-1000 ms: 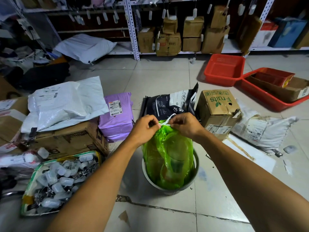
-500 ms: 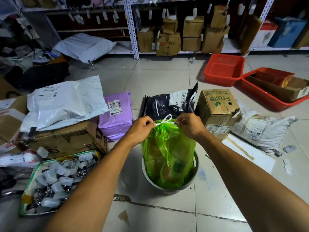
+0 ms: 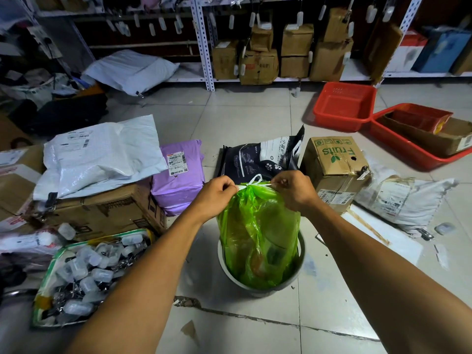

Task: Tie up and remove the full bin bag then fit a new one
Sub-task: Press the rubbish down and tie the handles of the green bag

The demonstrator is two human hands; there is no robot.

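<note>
Over on the left sits one tray of small clear containers (image 3: 84, 272), plus a white mailer (image 3: 102, 154) on a cardboard box (image 3: 102, 213) and one purple parcel (image 3: 181, 175), all on the floor (image 3: 255, 116).

Now the left hand (image 3: 217, 195): its grip is pinched shut on the left end of the white drawstring (image 3: 255, 183), knuckles just beside the gathered neck of the green bin bag (image 3: 258, 238). One bag, full and translucent, standing upright in one round bin (image 3: 263, 290), with its bulk still down inside the rim. The bag's long axis runs straight up from the bin to the hands, so the neck lies between the two grips and the load hangs directly below them.

On to the right hand (image 3: 293, 190): fingers pressed together on the other end of the drawstring, pulling outward. The string runs level between the hands, a small loop poking up above the knot. Both hands are about equally near the neck. The tie looks nearly cinched; the lift, I'd judge, has to go straight up along that axis to clear the rim.

Further right: one black pet-food pouch (image 3: 260, 159) behind the bag, one box marked Fruits (image 3: 334, 172), two red baskets (image 3: 344, 106). No fresh liner that I can make out.
</note>
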